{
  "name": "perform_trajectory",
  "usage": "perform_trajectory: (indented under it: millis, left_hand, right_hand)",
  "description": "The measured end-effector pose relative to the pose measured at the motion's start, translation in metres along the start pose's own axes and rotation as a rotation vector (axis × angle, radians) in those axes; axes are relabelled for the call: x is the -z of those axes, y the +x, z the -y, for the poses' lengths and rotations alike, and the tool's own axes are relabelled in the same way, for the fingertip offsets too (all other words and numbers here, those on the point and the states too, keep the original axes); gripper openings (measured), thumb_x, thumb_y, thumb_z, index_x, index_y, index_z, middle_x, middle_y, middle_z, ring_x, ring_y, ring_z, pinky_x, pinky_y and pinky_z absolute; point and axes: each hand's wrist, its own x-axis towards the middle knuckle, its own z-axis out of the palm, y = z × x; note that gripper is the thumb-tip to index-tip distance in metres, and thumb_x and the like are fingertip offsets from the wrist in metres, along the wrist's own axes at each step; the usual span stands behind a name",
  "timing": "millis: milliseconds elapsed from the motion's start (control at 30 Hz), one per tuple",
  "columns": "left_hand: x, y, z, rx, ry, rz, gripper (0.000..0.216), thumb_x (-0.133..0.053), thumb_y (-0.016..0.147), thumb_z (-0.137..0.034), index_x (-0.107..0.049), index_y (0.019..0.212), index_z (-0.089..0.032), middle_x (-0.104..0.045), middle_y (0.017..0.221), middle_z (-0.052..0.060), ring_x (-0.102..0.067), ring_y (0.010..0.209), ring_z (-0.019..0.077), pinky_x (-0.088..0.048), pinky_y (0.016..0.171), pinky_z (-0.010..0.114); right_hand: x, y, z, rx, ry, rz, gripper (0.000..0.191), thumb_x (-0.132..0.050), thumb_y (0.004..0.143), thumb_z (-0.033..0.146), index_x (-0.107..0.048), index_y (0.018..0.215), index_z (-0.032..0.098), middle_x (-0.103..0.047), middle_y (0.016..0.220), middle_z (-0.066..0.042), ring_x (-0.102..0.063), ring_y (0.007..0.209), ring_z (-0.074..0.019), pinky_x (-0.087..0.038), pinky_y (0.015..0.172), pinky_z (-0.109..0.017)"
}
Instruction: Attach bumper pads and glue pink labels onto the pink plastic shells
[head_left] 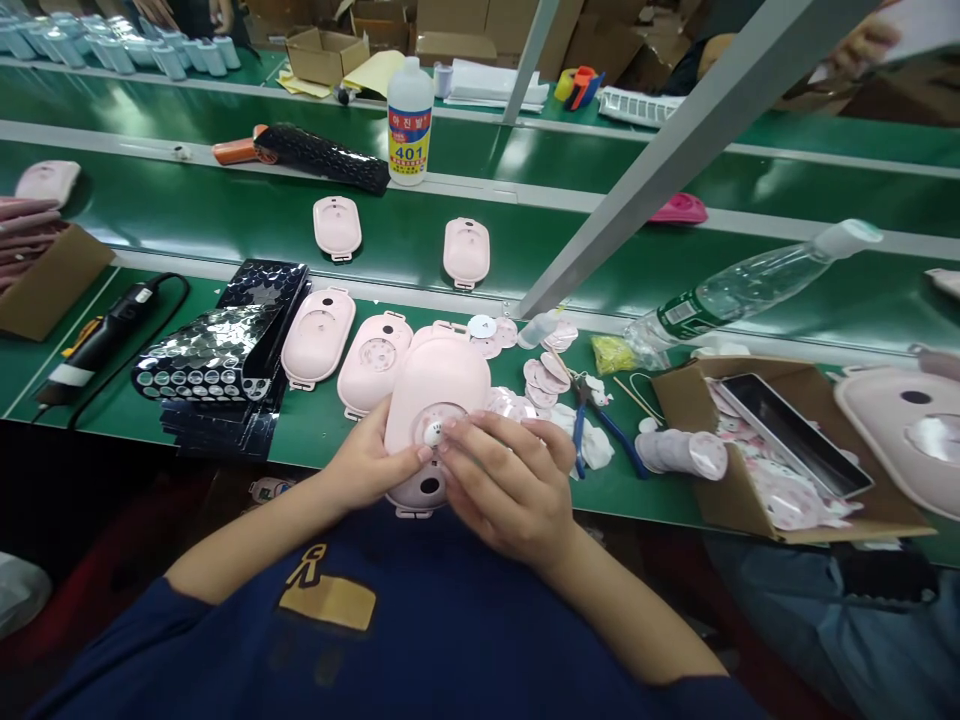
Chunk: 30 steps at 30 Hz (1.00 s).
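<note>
A pink plastic shell (pixel 435 395) stands tilted at the near edge of the green bench, in front of my chest. My left hand (pixel 371 465) grips its left side, thumb on the face. The fingers of my right hand (pixel 506 480) are bent and pinch a small white round piece (pixel 433 432) at the ring in the middle of the shell. Two more pink shells (pixel 318 335) (pixel 373 362) lie just left of it. Loose round pink and white stickers (pixel 544 372) lie behind my right hand.
Stacked black mirror-dot sheets (pixel 225 345) and a black power tool (pixel 105 335) sit left. Blue-handled pliers (pixel 592 425), a cardboard box of stickers (pixel 787 470) and a lying water bottle (pixel 750 285) are right. Two shells (pixel 337 226) (pixel 466 250) ride the belt; a 401 glue bottle (pixel 409 122) stands behind.
</note>
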Motion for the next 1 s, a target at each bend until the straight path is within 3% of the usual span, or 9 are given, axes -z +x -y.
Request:
perform_trajectory:
  millis: [200,500,633,767,867,933,1000]
  left_hand:
    - [0.001,0.001,0.002,-0.014,0.024,0.024,0.064,-0.079,0.075,-0.048,-0.058,0.126,-0.013,-0.070,0.123,0.014,-0.066,0.113,0.0313,-0.052,0.097,0.040]
    - [0.003,0.002,0.008,-0.050,-0.029,0.037,0.062,-0.079,0.077,-0.045,-0.058,0.128,-0.016,-0.070,0.126,0.012,-0.065,0.115,0.0293,-0.052,0.098,0.038]
    - [0.002,0.001,0.009,-0.049,-0.061,0.052,0.062,-0.079,0.077,-0.046,-0.059,0.127,-0.015,-0.070,0.125,0.013,-0.066,0.114,0.0307,-0.053,0.096,0.039]
    - [0.005,-0.002,0.012,-0.059,-0.129,-0.012,0.065,-0.083,0.073,-0.045,-0.059,0.127,-0.017,-0.071,0.123,0.012,-0.067,0.111,0.0289,-0.056,0.091,0.036]
    - [0.006,-0.004,0.012,-0.085,-0.181,-0.033,0.059,-0.085,0.071,-0.040,-0.061,0.121,-0.019,-0.073,0.117,0.010,-0.070,0.104,0.0242,-0.058,0.087,0.032]
    - [0.006,-0.005,0.011,-0.104,-0.196,-0.044,0.055,-0.086,0.071,-0.037,-0.063,0.117,-0.020,-0.075,0.113,0.008,-0.071,0.099,0.0210,-0.058,0.085,0.029]
    - [0.005,-0.006,0.011,-0.108,-0.202,-0.053,0.052,-0.087,0.071,-0.034,-0.064,0.116,-0.021,-0.075,0.110,0.006,-0.071,0.096,0.0188,-0.058,0.083,0.026]
  right_hand:
    - [-0.003,0.010,0.001,-0.052,0.009,-0.004,0.007,-0.066,0.091,0.023,-0.068,0.097,0.023,-0.079,0.094,0.001,-0.065,0.087,-0.0188,-0.039,0.085,-0.038]
    - [-0.007,0.008,0.002,-0.133,0.068,0.046,0.019,-0.068,0.089,0.019,-0.068,0.107,0.027,-0.075,0.097,0.000,-0.060,0.090,-0.0208,-0.037,0.087,-0.040]
    - [-0.008,0.003,-0.003,-0.194,0.160,0.030,0.040,-0.068,0.088,0.022,-0.062,0.126,0.033,-0.066,0.112,-0.004,-0.059,0.099,-0.0228,-0.042,0.091,-0.041]
    - [-0.016,-0.006,-0.005,-0.463,0.489,-0.050,0.074,-0.066,0.088,0.032,-0.033,0.153,0.040,-0.037,0.151,-0.007,-0.049,0.126,-0.0297,-0.045,0.102,-0.050]
    - [-0.025,-0.012,-0.001,-0.712,0.974,0.090,0.089,-0.060,0.093,0.041,-0.001,0.159,0.042,-0.018,0.166,-0.005,-0.037,0.144,-0.0295,-0.038,0.115,-0.054]
    - [-0.031,-0.014,0.004,-0.831,1.216,0.153,0.095,-0.061,0.093,0.044,0.006,0.160,0.040,-0.016,0.168,-0.003,-0.028,0.151,-0.0275,-0.030,0.122,-0.054]
    - [-0.035,-0.014,0.008,-0.916,1.328,0.140,0.097,-0.065,0.092,0.045,0.002,0.161,0.038,-0.018,0.168,-0.002,-0.025,0.153,-0.0265,-0.024,0.125,-0.052]
